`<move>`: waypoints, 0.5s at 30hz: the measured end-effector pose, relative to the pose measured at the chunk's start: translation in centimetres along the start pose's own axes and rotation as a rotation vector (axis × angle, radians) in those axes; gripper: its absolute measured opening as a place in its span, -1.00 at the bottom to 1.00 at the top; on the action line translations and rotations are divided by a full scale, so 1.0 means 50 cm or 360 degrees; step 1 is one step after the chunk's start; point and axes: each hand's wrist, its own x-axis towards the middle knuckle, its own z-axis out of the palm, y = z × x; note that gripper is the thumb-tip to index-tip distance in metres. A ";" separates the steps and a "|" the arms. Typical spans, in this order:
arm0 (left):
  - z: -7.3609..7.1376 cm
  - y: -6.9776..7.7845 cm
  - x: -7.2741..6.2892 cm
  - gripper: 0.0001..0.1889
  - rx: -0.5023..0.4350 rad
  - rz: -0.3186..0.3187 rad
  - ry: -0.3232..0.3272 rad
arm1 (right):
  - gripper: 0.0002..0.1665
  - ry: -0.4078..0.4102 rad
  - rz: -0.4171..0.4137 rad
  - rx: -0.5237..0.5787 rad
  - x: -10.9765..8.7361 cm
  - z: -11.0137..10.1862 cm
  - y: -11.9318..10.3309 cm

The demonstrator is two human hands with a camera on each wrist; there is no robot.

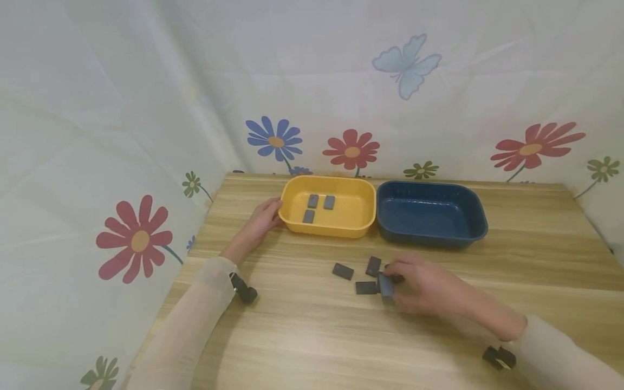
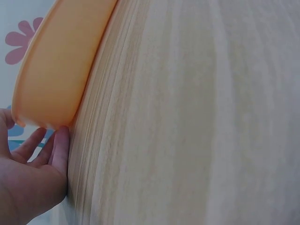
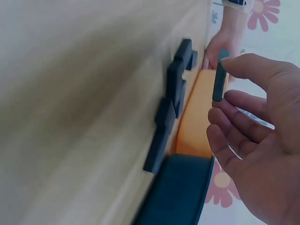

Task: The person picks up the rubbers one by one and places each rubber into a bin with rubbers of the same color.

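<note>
My left hand [image 1: 263, 219] rests against the left end of a yellow plastic basin [image 1: 336, 230]; in the left wrist view its fingertips touch the outer end wall. Three grey-blue rectangular tiles [image 1: 329, 202] lie inside that basin, in its left half. Between thumb and fingertips, my right hand [image 1: 429, 284] pinches one thin domino-like tile [image 3: 219, 77], held on edge above the table. Several dark tiles [image 1: 343, 271] lie loosely grouped on the table beside this hand, and one is partly hidden behind its fingers.
A dark blue basin [image 1: 431, 238] stands right of the yellow one, their ends nearly touching. Both stand toward the back of the wood-grain table [image 1: 302, 330]. A white curtain [image 1: 312, 70] with printed flowers and a butterfly hangs behind and at the left.
</note>
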 end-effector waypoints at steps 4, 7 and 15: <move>-0.001 -0.002 0.002 -0.36 -0.0020 -0.0009 -0.0002 | -0.52 0.0071 0.0023 0.0027 0.035 -0.013 0.016; -0.002 -0.004 0.002 -0.36 -0.0027 -0.0011 -0.0008 | -0.54 0.0132 0.0044 0.0052 0.062 -0.019 0.027; -0.003 -0.002 -0.001 -0.36 0.0028 0.0004 -0.0007 | -0.54 0.0232 0.0066 0.0218 0.128 -0.027 0.057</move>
